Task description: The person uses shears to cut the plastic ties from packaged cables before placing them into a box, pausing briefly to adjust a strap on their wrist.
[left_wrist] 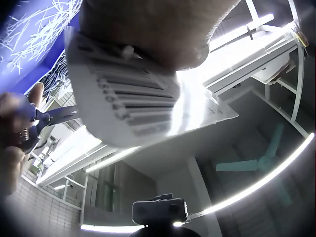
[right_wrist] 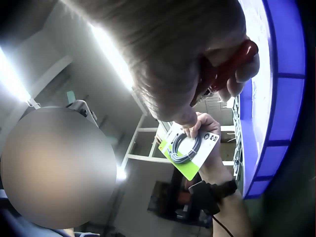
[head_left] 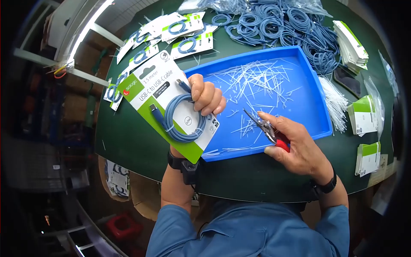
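Note:
My left hand [head_left: 207, 95] grips a white and green packaging card [head_left: 145, 83] at its right edge, raised and tilted above the table. A coiled blue USB-C cable [head_left: 182, 137] lies on the card's front, bound with thin white ties. The card's printed back [left_wrist: 123, 103] faces the left wrist camera. In my right hand [head_left: 302, 145] is a pair of small red-handled cutters [head_left: 266, 127], their blades pointing up and left toward the card. The red handle [right_wrist: 229, 69] shows within the right hand's grip in the right wrist view, and the blades stand apart from the cable.
Below the hands lies a blue tray [head_left: 314, 92] with scattered white tie offcuts [head_left: 257, 79]. Blue cable coils [head_left: 274, 25] pile up behind it, and carded cables [head_left: 188, 45] lie at the back left. White ties [head_left: 336, 103] and card stacks [head_left: 364, 115] are on the right.

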Tool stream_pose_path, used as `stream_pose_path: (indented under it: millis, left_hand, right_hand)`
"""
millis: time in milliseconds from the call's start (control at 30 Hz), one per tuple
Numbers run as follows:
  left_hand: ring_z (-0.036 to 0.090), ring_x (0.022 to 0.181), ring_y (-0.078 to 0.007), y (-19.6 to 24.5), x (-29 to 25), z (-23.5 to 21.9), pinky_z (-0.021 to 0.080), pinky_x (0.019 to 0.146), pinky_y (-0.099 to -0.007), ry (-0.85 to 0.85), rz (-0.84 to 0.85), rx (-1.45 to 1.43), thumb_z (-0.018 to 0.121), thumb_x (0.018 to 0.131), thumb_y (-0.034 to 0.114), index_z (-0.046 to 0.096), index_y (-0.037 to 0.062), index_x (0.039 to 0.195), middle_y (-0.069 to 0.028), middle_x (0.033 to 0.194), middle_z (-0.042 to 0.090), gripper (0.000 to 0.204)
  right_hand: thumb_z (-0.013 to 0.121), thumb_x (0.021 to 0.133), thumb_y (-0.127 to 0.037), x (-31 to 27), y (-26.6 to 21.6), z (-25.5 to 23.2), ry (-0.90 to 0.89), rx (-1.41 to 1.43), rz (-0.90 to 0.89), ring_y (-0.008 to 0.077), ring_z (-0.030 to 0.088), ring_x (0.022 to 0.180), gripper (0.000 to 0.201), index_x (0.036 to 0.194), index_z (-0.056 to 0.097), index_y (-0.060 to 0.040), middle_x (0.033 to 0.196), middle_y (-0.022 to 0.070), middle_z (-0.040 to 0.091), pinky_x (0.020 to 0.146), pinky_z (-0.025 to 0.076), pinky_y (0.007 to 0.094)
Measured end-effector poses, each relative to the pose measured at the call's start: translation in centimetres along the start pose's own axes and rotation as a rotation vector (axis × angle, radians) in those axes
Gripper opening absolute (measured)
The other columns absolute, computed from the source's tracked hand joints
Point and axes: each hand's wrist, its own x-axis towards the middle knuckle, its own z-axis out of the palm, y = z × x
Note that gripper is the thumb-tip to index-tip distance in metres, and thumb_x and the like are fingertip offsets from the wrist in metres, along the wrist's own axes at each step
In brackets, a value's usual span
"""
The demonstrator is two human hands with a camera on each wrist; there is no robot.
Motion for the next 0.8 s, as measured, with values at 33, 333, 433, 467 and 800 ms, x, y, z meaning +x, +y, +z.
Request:
stream_pose_path:
  millis: [33, 333, 433, 467, 800]
  left_hand:
    - [0.05, 0.066, -0.0119, 0.3, 0.0, 0.2, 0.049, 0.077, -0.0347, 0.004, 0.006, 0.007, 0.054, 0.108, 0.045, 0.055, 0.0128, 0.091, 0.0031, 0.071, 0.049, 0.036]
    - [0.049, 0.065, -0.0138, 1.7, 0.2, 1.0, 0.046, 0.073, -0.0341, -0.091, 0.105, 0.033, 0.025, 0.115, 0.049, 0.053, 0.0142, 0.086, 0.0015, 0.069, 0.049, 0.053]
    - [0.048, 0.065, -0.0148, 2.3, 0.1, 0.9, 0.045, 0.071, -0.0342, -0.158, 0.102, 0.088, 0.017, 0.115, 0.051, 0.053, 0.0137, 0.085, 0.0006, 0.069, 0.05, 0.06]
    - [0.048, 0.064, -0.0146, 2.7, 0.0, 0.9, 0.046, 0.071, -0.0349, -0.177, 0.115, 0.181, 0.016, 0.115, 0.051, 0.053, 0.0139, 0.084, 0.0005, 0.068, 0.05, 0.061]
    - [0.046, 0.063, -0.0162, 4.2, -0.3, 1.8, 0.044, 0.064, -0.0334, -0.235, 0.088, 0.554, 0.016, 0.114, 0.053, 0.052, 0.0115, 0.08, -0.0044, 0.068, 0.052, 0.065]
  right_hand:
    - [0.08, 0.086, -0.019, 0.1, -0.7, 0.0, -0.007, 0.003, -0.007, 0.0257, 0.061, 0.086, 0.07, 0.148, 0.053, -0.0014, 0.098, 0.0121, 0.064, 0.079, 0.052, 0.0338]
    - [0.09, 0.072, -0.016, 0.5, -2.7, 3.3, -0.025, -0.263, -0.262, 0.0302, 0.062, 0.081, 0.081, 0.145, 0.056, -0.0052, 0.096, 0.0133, 0.064, 0.072, 0.053, 0.0387]
    - [0.09, 0.074, -0.016, 0.5, -2.7, 3.9, -0.051, -0.284, -0.276, 0.0288, 0.063, 0.082, 0.079, 0.144, 0.056, -0.0046, 0.096, 0.0124, 0.062, 0.071, 0.055, 0.0396]
    - [0.09, 0.075, -0.016, 0.5, -2.7, 4.0, -0.045, -0.267, -0.27, 0.0289, 0.064, 0.081, 0.078, 0.144, 0.056, -0.0046, 0.096, 0.0124, 0.062, 0.07, 0.055, 0.0397]
    - [0.091, 0.071, -0.014, 0.8, -1.9, 4.4, -0.088, -0.157, -0.183, 0.0262, 0.061, 0.075, 0.079, 0.143, 0.06, -0.005, 0.092, 0.0126, 0.064, 0.065, 0.05, 0.0377]
